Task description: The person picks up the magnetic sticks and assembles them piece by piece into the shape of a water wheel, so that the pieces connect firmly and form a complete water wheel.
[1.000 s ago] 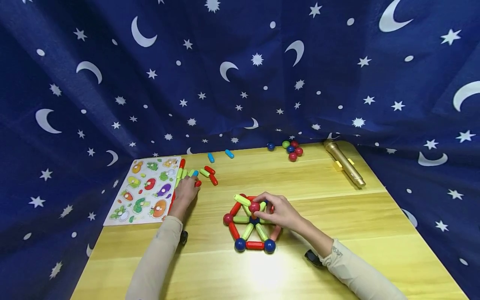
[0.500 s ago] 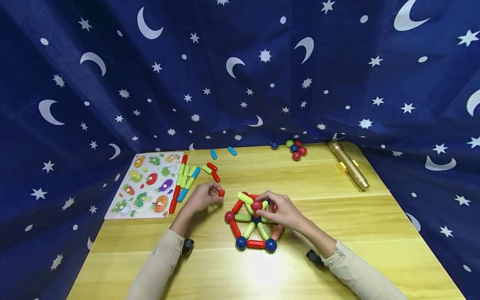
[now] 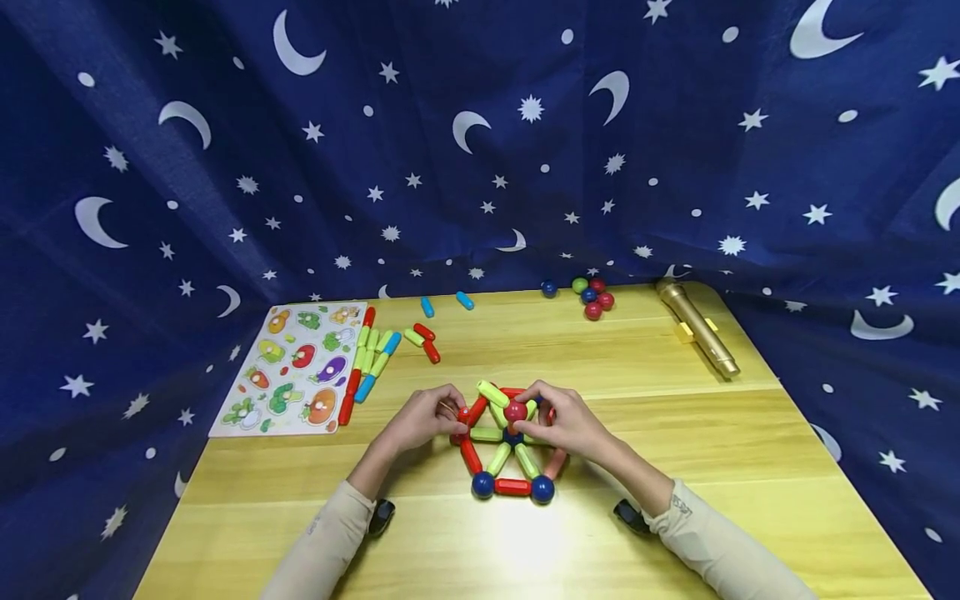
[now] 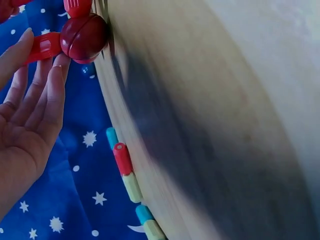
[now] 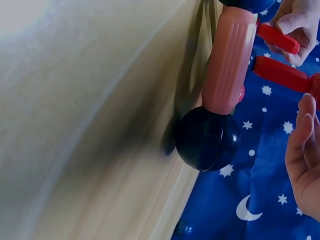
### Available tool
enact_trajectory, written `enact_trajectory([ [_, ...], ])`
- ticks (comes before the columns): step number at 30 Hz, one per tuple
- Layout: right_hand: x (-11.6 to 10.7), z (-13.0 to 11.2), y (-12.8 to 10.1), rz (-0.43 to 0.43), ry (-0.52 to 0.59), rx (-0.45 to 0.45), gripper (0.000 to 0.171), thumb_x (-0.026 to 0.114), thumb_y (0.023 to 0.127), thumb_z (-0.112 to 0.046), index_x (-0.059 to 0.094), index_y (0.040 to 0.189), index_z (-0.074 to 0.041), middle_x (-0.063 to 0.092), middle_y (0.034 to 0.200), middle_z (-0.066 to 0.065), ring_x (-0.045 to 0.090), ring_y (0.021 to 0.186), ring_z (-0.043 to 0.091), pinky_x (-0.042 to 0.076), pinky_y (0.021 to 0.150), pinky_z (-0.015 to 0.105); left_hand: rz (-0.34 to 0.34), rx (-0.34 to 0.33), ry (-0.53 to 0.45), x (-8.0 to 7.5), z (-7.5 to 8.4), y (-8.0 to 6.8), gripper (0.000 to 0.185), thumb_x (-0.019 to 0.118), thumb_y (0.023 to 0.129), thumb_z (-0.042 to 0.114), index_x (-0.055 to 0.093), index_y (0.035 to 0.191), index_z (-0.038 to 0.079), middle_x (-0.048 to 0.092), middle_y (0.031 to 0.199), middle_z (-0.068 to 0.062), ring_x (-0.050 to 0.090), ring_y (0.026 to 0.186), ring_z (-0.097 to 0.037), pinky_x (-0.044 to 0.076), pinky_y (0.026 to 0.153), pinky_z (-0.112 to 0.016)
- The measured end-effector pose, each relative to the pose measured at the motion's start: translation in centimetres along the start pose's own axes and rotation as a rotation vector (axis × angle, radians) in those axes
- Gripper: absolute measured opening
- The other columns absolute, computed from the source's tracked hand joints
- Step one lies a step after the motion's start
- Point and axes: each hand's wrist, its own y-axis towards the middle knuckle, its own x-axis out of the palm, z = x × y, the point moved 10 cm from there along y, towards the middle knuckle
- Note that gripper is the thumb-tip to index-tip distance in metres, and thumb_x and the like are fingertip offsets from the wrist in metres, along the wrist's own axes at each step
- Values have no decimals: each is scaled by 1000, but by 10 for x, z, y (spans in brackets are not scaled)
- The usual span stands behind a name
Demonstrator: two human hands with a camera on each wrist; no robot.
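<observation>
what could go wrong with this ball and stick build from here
The left hand pinches a red stick against the corner red ball; pressing too hard might shift that corner. The right hand holds the raised red ball, so releasing it might let it topple. The green stick jutting from that ball, near the left hand, could get bumped.

I see structure [image 3: 512, 437] on table [image 3: 675, 450], loose rods [image 3: 362, 359] left, board [image 3: 295, 379] further left; loose balls [image 3: 593, 311] behind, mic [image 3: 697, 328] back right, curtain [image 3: 420, 150] rearmost.
</observation>
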Motion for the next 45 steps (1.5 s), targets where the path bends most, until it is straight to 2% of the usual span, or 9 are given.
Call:
enact_trajectory([
  [6, -2, -5, 3, -8, -8, -39, 30, 80, 81, -17, 64, 106, -18, 58, 61, -2, 52, 54, 8, 43, 49, 21, 8, 0, 8, -2, -2, 1, 23, 78, 82, 13, 62, 98, 11, 71, 86, -1, 66, 76, -8, 55, 71, -21],
  [18, -4, -7, 8, -29, -16, -43, 33, 79, 81, -18, 63, 109, -18, 60, 63, -1, 52, 54, 8, 42, 49, 19, 44, 31, 12, -6, -2, -1, 23, 78, 82, 16, 63, 99, 14, 70, 88, 1, 65, 79, -8, 54, 72, -21],
  [23, -16, -1, 18, -47, -61, -29, 35, 75, 85, -24, 63, 116, -15, 72, 90, 4, 54, 56, 6, 43, 51, 20, 66, 38, -4, -8, -2, -1, 23, 78, 82, 15, 63, 100, 15, 70, 87, 1, 64, 79, -9, 54, 72, -21],
  [27, -54, 38, 45, 13, -191, 117, 34, 67, 91, -30, 64, 119, -12, 71, 110, 12, 58, 59, 16, 47, 56, 30, 63, 35, -18, -5, -3, 0, 23, 77, 83, 15, 63, 101, 14, 69, 88, 0, 64, 80, -9, 54, 73, -22],
  [31, -108, 107, 70, 102, -470, 330, 36, 61, 94, -32, 61, 125, -15, 65, 119, 17, 64, 81, 36, 50, 67, 49, 58, 30, -25, 0, -4, 0, 22, 77, 83, 14, 63, 100, 13, 69, 88, 0, 63, 80, -8, 54, 73, -22],
  [34, -137, 154, 74, 113, -638, 488, 39, 59, 94, -31, 56, 130, -17, 56, 127, 21, 61, 100, 48, 49, 75, 60, 49, 31, -19, 5, -4, 2, 21, 77, 83, 15, 62, 99, 14, 68, 87, 1, 63, 79, -7, 53, 72, -21],
  [35, -144, 166, 73, 111, -667, 533, 40, 59, 93, -31, 55, 131, -18, 54, 129, 22, 61, 101, 50, 49, 75, 62, 44, 37, -15, 6, -4, 3, 21, 77, 83, 16, 62, 99, 14, 68, 87, 2, 62, 79, -6, 53, 72, -21],
  [39, -152, 190, 69, 89, -713, 608, 44, 59, 92, -33, 53, 134, -19, 51, 132, 24, 60, 101, 53, 48, 74, 63, 37, 63, 5, 10, 0, 5, 22, 77, 84, 17, 62, 99, 14, 68, 87, 1, 62, 79, -6, 53, 72, -21],
  [45, -134, 187, 73, 48, -732, 581, 44, 57, 93, -34, 53, 135, -20, 51, 136, 21, 60, 102, 52, 50, 75, 61, 51, 36, 17, 5, -3, -5, 22, 78, 82, 16, 61, 97, 14, 67, 84, 2, 61, 77, -6, 52, 70, -21],
])
